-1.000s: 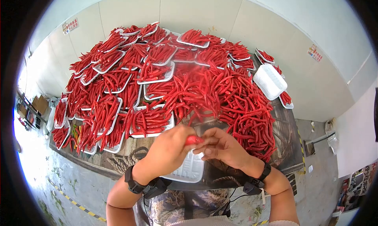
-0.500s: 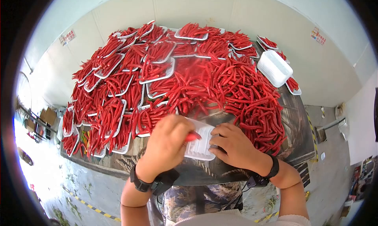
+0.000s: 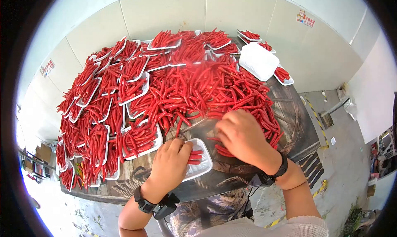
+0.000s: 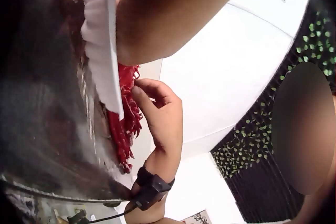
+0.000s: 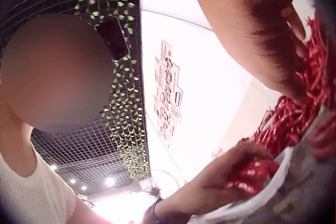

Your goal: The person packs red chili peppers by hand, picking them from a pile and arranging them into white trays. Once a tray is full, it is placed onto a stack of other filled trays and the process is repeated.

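Note:
A small white tray [image 3: 202, 170] lies at the table's near edge, with a few red chilies [image 3: 195, 157] inside. Over its left side is my left hand [image 3: 168, 164], its fingers curled round these chilies; the right wrist view shows the hand [image 5: 228, 174] and the chilies [image 5: 254, 175] close up. My right hand [image 3: 244, 135] is at the near edge of the loose chili heap [image 3: 244, 98], fingers bent and blurred. In the left wrist view the right hand's [image 4: 163, 111] thumb and fingers are loosely curved against the chilies [image 4: 126, 85].
Filled trays of chilies, such as one near tray [image 3: 159, 140], are stacked across the left and back of the wooden table [image 3: 295, 125]. A stack of empty white trays [image 3: 259, 62] stands at the back right. Rope [image 3: 130, 183] lies along the near edge.
My left hand has lowered its chilies into the tray, which now lies flat on the table. My right hand has left the tray for the heap. The head view has shifted.

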A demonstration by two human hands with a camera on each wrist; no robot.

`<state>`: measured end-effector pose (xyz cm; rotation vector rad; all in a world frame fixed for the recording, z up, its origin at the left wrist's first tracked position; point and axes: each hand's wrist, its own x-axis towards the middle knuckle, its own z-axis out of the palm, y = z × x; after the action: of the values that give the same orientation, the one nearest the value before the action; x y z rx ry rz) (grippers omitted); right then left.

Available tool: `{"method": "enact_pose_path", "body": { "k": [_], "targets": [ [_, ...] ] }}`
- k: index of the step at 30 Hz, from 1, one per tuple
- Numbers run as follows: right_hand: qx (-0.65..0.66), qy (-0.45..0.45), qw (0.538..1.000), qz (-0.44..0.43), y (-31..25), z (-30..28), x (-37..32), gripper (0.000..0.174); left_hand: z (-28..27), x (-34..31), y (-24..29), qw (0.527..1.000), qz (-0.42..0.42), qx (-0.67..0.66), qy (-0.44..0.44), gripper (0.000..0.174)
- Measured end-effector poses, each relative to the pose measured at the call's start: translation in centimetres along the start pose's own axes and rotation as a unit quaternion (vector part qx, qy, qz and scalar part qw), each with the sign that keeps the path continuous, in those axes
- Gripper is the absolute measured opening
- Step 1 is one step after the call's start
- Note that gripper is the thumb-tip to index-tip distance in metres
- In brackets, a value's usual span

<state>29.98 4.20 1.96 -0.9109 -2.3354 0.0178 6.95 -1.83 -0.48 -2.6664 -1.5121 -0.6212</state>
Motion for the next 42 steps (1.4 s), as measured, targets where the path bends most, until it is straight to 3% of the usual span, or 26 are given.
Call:
{"method": "enact_pose_path", "body": {
  "k": [3,7,10,12,14,16,20,22,26,28,30,32,33,36,37,39,40,42],
  "targets": [
    [-0.108,-0.065,0.991,0.051,1.4,-0.9,-0.7,0.011,-0.6,-0.1,0.2,1.0,-0.004,-0.023,-0.001,0.05],
    [-0.106,-0.085,0.99,0.042,2.1,-0.2,-0.9,0.011,-1.6,-0.2,-0.1,0.996,-0.018,-0.082,-0.038,0.055],
    [-0.036,-0.054,0.996,0.056,1.7,-0.1,-0.5,0.011,-2.9,-0.3,-0.2,0.99,-0.024,-0.123,-0.069,0.057],
    [0.032,0.018,0.997,0.066,1.2,-0.2,0.0,0.012,-3.4,-0.3,-0.4,0.986,-0.024,-0.137,-0.088,0.058],
    [0.037,0.041,0.997,0.053,0.8,-0.5,0.4,0.017,-3.7,-0.3,-0.6,0.976,0.024,-0.2,-0.083,0.053],
    [0.129,0.101,0.986,0.039,0.5,-0.5,0.7,0.02,-3.2,0.0,-0.9,0.974,0.041,-0.209,-0.081,0.046],
    [0.272,0.088,0.954,0.096,-0.2,-0.8,0.4,0.018,-1.9,0.0,-0.7,0.974,0.018,-0.209,-0.082,0.036],
    [0.45,0.043,0.882,0.129,-0.1,0.1,0.1,0.015,-1.4,0.0,-0.5,0.978,0.002,-0.204,-0.039,0.032],
    [0.443,0.008,0.886,0.137,-0.1,0.7,-0.1,0.016,-1.6,-0.2,-1.1,0.975,0.003,-0.221,-0.007,0.03],
    [0.408,0.017,0.902,0.141,-0.2,0.4,0.0,0.016,-2.2,-0.4,-1.5,0.963,-0.111,-0.242,0.037,0.028],
    [0.477,0.004,0.869,0.134,-0.1,0.4,0.0,0.018,-2.3,-0.3,-1.5,0.958,-0.123,-0.252,0.067,0.031],
    [0.504,-0.042,0.854,0.118,-0.3,0.7,-0.1,0.019,-2.3,0.4,-0.8,0.967,-0.009,-0.203,0.156,0.035],
    [0.528,-0.089,0.838,0.102,-0.5,0.9,-0.2,0.021,-2.2,0.4,-0.7,0.971,0.025,-0.197,0.136,0.038],
    [0.464,-0.107,0.873,0.104,-1.4,0.9,-0.3,0.026,-1.6,-0.1,-0.4,0.967,-0.019,-0.253,0.023,0.03],
    [0.466,-0.109,0.872,0.102,-1.3,0.7,-0.1,0.026,-1.5,-0.1,-0.5,0.967,-0.022,-0.251,0.024,0.03],
    [0.243,-0.107,0.962,0.061,-0.9,-0.1,0.1,0.032,-1.4,0.0,-0.7,0.975,-0.005,-0.214,0.058,0.026],
    [0.246,-0.11,0.961,0.059,-0.7,-0.2,-0.3,0.032,-1.4,-0.1,-0.6,0.975,-0.009,-0.213,0.058,0.026],
    [0.078,-0.181,0.979,0.06,0.0,-0.6,-0.9,0.032,-1.5,0.2,-0.6,0.976,-0.046,-0.201,0.071,0.025]
  ]
}}
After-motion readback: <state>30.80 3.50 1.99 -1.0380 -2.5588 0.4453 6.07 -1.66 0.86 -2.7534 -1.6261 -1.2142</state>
